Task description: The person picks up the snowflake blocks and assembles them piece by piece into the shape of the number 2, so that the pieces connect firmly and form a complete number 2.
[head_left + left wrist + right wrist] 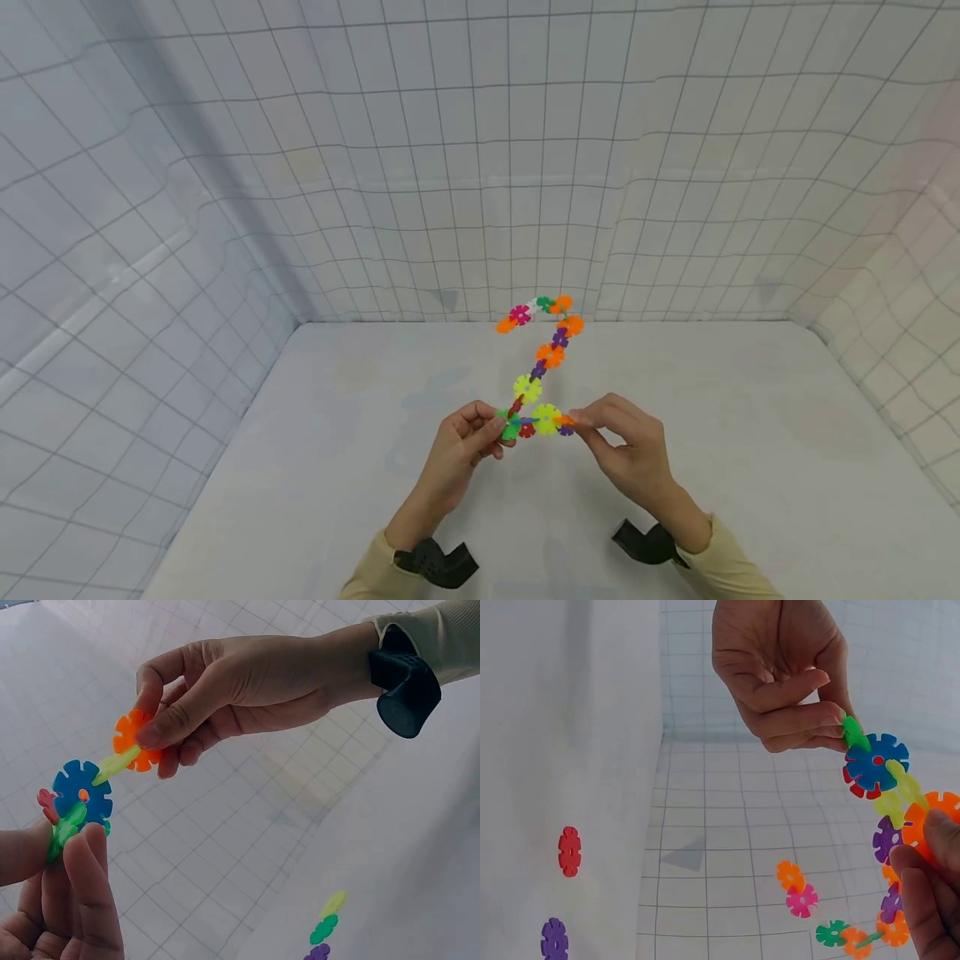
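Observation:
A chain of notched, flower-shaped plastic discs [527, 388] in many colours is held up between both hands, bent somewhat like a figure 2. At its lower left corner my left hand [465, 446] pinches a green disc [69, 823] between thumb and fingers. My right hand [630, 450] grips an orange disc [126, 733] at the lower right end. Between them a blue disc [889, 748] and a yellow disc [546, 418] link up. From the left corner the chain slants away and curls over at the top, ending in an orange disc [506, 326].
Below the hands lies a white table [337, 467]. White gridded sheets [525, 167] enclose its back and sides. In the right wrist view a loose red disc [570, 852] and a purple disc [554, 943] lie on a white surface. Black wrist mounts [442, 564] sit on both forearms.

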A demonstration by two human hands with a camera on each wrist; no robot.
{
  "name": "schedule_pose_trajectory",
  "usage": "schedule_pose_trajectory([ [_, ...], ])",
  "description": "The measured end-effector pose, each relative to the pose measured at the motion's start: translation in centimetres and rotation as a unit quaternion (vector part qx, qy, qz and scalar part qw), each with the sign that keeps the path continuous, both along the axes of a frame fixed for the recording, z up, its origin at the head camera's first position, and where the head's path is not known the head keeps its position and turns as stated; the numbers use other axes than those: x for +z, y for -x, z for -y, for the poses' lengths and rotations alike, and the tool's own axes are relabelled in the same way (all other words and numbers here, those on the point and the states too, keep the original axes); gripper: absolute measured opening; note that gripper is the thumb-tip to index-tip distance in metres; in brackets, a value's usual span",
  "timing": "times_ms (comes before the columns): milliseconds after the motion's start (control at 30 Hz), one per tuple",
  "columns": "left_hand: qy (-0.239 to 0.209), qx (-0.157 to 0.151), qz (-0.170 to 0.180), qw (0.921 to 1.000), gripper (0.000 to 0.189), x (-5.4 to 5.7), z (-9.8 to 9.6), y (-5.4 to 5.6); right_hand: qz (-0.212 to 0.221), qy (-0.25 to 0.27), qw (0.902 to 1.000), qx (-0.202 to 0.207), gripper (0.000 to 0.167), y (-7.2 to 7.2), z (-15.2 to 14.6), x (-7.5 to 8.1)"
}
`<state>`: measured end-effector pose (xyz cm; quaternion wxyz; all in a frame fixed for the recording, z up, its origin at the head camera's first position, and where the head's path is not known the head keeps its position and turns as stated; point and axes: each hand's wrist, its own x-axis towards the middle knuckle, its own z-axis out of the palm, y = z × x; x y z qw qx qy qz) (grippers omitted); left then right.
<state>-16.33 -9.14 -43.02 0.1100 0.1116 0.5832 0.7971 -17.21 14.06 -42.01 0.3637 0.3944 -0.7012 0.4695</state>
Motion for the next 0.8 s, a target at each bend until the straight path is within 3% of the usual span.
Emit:
schedule_pose_trajectory([
  [300,-0.005,-0.014,0.02,0.9997,0.013,-0.3,-0.1,0.2,-0.074,-0.006,0.9972,0.007,0.025,0.3,0.1,0.4],
  [467,0.023,-0.028,0.046,0.9983,0.036,-0.8,-0.7,0.1,-0.079,-0.007,0.9968,0.004,0.024,0.4,0.0,0.2],
  [567,0.036,-0.037,0.055,0.9972,0.036,-1.1,-1.5,-0.2,-0.077,-0.013,0.9969,0.005,0.023,0.4,0.1,0.0],
  [800,0.015,0.002,0.072,0.9973,0.024,-1.3,-3.0,-1.2,-0.075,-0.03,0.9966,0.015,0.022,0.2,0.5,-0.9],
])
